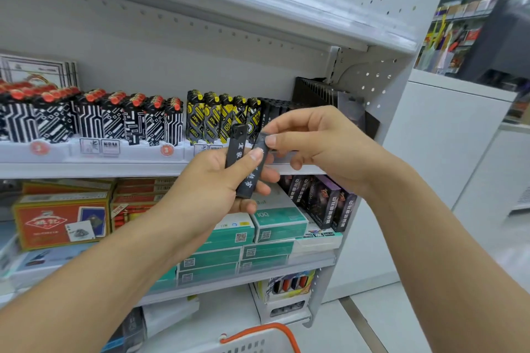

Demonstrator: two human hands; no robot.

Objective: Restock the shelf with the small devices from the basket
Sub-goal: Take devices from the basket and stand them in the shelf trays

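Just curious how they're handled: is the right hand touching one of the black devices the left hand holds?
Touching. The head view shows the right hand with thumb and forefinger pinching the top of the nearer black device, which the left hand grips.

L hand (pixel 220 178) grips 2 black devices (pixel 235 149); R hand (pixel 312 140) pinches one's top, in front of shelf (pixel 143 169).

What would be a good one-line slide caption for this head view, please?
Left hand holds two black devices while right hand pinches one before the lighter shelf.
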